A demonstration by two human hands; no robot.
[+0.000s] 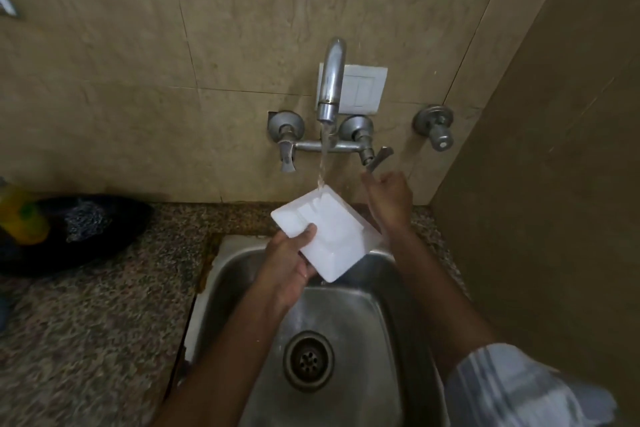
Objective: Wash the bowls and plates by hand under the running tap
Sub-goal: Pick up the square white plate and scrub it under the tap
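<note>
Beige tiled wall, steel sink (381, 288), frame centre. My left hand (289, 265) clamps the white square plastic plate (332, 236), tilted so tap water (322, 163) sheets off. Right hand (389, 196) closed at lever (378, 157), likely adjusting flow.

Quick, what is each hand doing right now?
Left hand: closed on the white square plate under the running water.
Right hand: closed at the tap lever.

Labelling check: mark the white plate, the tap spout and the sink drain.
white plate (332, 236), head view, centre of its face.
tap spout (330, 87), head view, mid-pipe.
sink drain (308, 359), head view, strainer centre.
</note>
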